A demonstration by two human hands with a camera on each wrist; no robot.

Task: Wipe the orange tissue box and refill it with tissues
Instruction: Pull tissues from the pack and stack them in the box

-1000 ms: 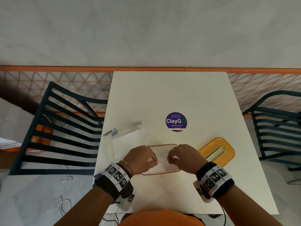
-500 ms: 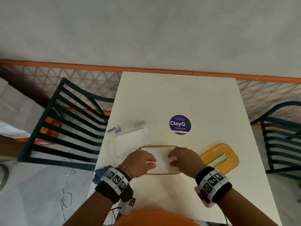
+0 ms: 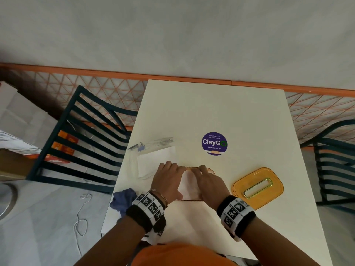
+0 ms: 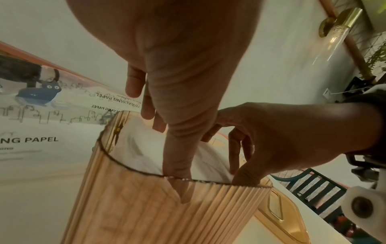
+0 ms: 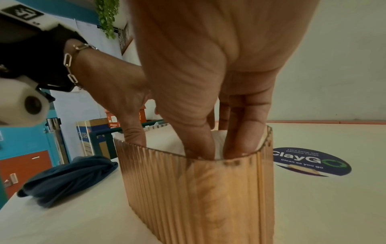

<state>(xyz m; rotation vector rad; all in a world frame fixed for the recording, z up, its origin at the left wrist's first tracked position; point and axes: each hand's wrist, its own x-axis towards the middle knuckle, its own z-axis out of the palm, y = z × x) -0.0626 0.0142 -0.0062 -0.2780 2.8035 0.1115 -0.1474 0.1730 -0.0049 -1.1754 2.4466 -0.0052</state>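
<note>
The orange ribbed tissue box (image 3: pixel 189 199) stands open near the table's front, and white tissues (image 3: pixel 189 186) fill it. My left hand (image 3: pixel 169 170) lies over its left half. In the left wrist view its thumb reaches down inside the near wall of the box (image 4: pixel 146 206) beside the tissues (image 4: pixel 142 153), fingers stretched toward the far rim. My right hand (image 3: pixel 204 174) covers the right half. Its thumb and fingers push into the box (image 5: pixel 198 189) along the edge of the tissues (image 5: pixel 163 138). The orange lid (image 3: pixel 258 186) lies flat to the right.
A clear tissue pack (image 3: pixel 155 160) lies left of the box. A blue cloth (image 3: pixel 123 200) sits crumpled at the table's front left edge. A round purple sticker (image 3: pixel 214 144) marks the table (image 3: pixel 211 104). Dark slatted chairs (image 3: pixel 82 143) stand at both sides.
Both hands went from meeting over the middle of the tissues to spreading apart and pushing down into the box. The head view shifted, bringing the blue cloth into sight.
</note>
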